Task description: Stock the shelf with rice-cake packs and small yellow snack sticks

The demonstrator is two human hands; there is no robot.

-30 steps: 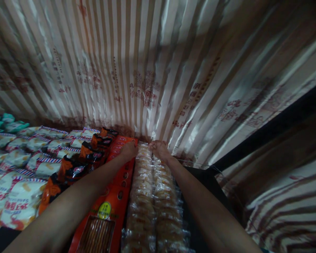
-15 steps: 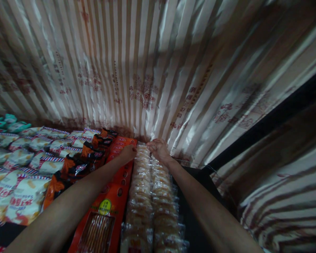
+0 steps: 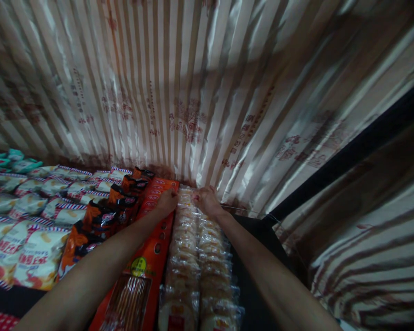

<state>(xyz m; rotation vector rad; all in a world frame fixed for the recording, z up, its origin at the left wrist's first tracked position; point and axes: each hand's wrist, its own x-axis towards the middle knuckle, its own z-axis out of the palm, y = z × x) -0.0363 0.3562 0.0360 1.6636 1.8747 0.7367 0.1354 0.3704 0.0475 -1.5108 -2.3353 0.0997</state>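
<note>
Holds both arms out to the far end of the clear-wrapped biscuit packs, stacked in two rows at lower centre of the frame. Rests left hand at the left row's end, touching the orange boxes; sets right hand on the right row's end. Curls both grips narrow; cannot tell whether closed on a pack. Shows stick biscuits through the nearest box's window. At left: black-and-orange bags, white striped bags. Behind: striped curtain.

My two forearms bare along all their visible length, uncovered at the wrists, left hand bare, right hand bare, fingers unclad.
</note>
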